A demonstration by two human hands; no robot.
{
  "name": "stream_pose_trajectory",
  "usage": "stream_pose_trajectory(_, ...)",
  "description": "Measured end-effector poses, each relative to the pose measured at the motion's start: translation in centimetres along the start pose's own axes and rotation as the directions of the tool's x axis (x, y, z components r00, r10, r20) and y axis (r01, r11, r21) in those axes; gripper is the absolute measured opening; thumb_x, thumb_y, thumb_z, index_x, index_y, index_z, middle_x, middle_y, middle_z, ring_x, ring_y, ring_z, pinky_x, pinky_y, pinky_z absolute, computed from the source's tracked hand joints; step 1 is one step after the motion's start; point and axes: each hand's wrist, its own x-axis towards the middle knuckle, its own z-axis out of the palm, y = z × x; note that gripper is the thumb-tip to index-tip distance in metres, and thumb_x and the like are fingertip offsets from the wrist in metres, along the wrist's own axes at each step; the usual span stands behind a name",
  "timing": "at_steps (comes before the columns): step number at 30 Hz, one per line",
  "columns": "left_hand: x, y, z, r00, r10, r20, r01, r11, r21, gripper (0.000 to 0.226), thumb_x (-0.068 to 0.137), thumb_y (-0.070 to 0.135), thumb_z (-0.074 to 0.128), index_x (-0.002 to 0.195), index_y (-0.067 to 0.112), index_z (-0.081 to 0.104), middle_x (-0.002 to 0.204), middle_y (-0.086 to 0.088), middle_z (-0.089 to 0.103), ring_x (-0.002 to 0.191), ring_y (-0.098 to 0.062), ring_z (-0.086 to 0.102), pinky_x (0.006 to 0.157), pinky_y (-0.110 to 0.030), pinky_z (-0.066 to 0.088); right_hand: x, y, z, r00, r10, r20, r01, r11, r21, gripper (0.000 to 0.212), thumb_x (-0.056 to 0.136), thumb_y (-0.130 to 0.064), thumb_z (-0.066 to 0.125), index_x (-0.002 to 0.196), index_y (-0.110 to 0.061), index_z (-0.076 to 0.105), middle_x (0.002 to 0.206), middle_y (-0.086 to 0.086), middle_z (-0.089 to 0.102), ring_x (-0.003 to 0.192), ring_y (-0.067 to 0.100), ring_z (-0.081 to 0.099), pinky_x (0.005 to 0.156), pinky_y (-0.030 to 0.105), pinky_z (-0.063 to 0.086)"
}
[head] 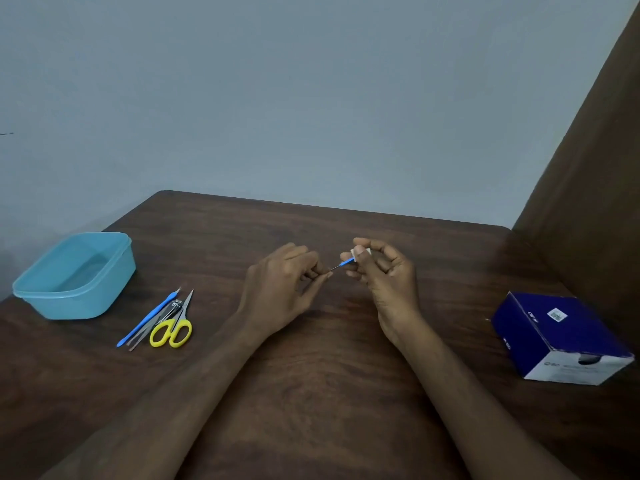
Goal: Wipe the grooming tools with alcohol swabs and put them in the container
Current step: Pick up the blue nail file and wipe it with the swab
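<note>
The dark blue box (561, 337) has small white letters that look like "BD" on its top, near the left edge. A little white sticker (557, 315) with a square code sits on the top too, beside those letters. The white front of the box has print too tiny to read.

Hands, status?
Left hand pinches blue tool by its metal tip. Right hand wraps swab round it. Container empty. Nothing in the way.
</note>
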Motion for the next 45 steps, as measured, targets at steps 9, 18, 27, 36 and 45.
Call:
stream_pose_trajectory(9,0.0,0.0,-0.1,0.999,0.019,0.029,-0.020,1.000,0.012,0.016,0.093,0.032,0.080,0.084,0.025,0.070,0.080,0.011,0.063,0.081,-0.012,0.059,0.055,-0.033,0.048,-0.1,0.2,0.0,1.000,0.004,-0.018,-0.006,0.994,-0.108,0.039,0.079,-0.017,0.095,0.111,-0.022,0.072,0.087,0.007,0.082,0.091,0.021,0.079,0.092,0.036,0.058)
stream_pose_trajectory(18,0.3,-1.0,0.6,0.974,-0.151,0.168,0.185,0.959,-0.214,0.011,0.094,0.045,0.075,0.088,0.036,0.075,0.081,0.018,0.069,0.084,-0.006,0.063,0.069,-0.034,0.053,0.2,-0.3,-0.1,0.999,0.047,0.002,-0.047,0.996,0.076,0.013,0.098,-0.018,0.076,0.105,-0.007,0.078,0.100,0.016,0.082,0.094,0.024,0.080,0.075,0.027,0.062)
stream_pose_trajectory(27,0.6,-1.9,0.7,0.935,-0.135,0.327,0.288,0.827,-0.482,0.009,0.099,0.027,0.077,0.093,0.029,0.083,0.085,0.009,0.079,0.080,-0.014,0.072,0.078,-0.024,0.054,-0.2,-0.6,0.1,0.998,0.038,0.047,-0.042,0.995,0.092,0.024,0.088,-0.003,0.083,0.109,-0.014,0.079,0.098,0.015,0.082,0.090,0.018,0.077,0.076,0.027,0.060)
stream_pose_trajectory(36,0.7,-1.8,1.1,0.932,-0.203,0.301,0.323,0.842,-0.432,0.009,0.096,0.026,0.080,0.090,0.031,0.083,0.084,0.008,0.080,0.080,-0.020,0.073,0.078,-0.035,0.057,0.0,-1.2,-0.1,0.998,0.015,-0.062,-0.006,0.991,0.137,0.005,0.102,-0.011,0.069,0.106,-0.013,0.066,0.103,0.014,0.082,0.098,0.025,0.080,0.078,0.031,0.063)
stream_pose_trajectory(45,0.8,-1.8,1.1,0.924,-0.256,0.285,0.357,0.847,-0.394,0.008,0.096,0.032,0.080,0.091,0.027,0.084,0.082,0.003,0.079,0.078,-0.026,0.072,0.076,-0.046,0.058,-0.2,-0.1,-0.1,0.996,-0.083,0.022,0.085,0.985,-0.149,0.009,0.096,-0.018,0.079,0.100,-0.025,0.083,0.102,-0.009,0.082,0.091,0.000,0.071,0.077,0.025,0.056)
